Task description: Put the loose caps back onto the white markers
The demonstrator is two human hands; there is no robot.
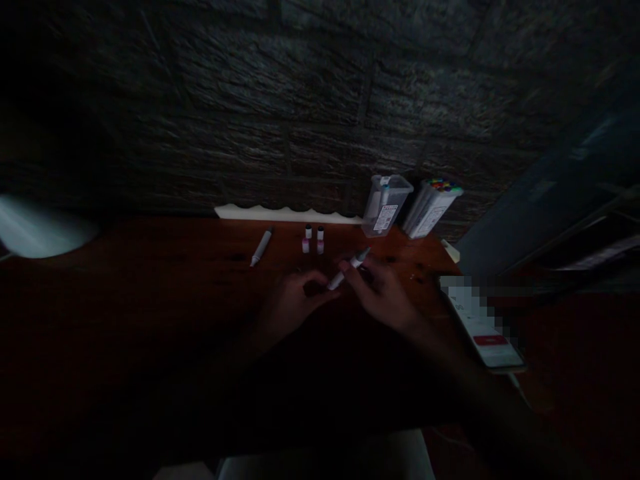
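A white marker (357,260) with a grey tip end slants up to the right between my hands, just above the wooden table. My right hand (384,297) is closed round its middle, thumb on top. The fingers of my left hand (295,301) are closed at the marker's lower left end. A second marker (261,247), pale with a dark end, lies on the table beyond my left hand. Straight ahead stand two small bottles, a left one (305,244) and a right one (321,244), pink with black tops. The scene is very dark, so finger details are faint.
Against the brick wall (320,100) stand a clear plastic box (387,207) with few items and another box (425,212) packed with coloured markers. A wavy white strip (285,214) runs along the wall. At right lies a phone (493,340); at left, a pale rounded object (43,230).
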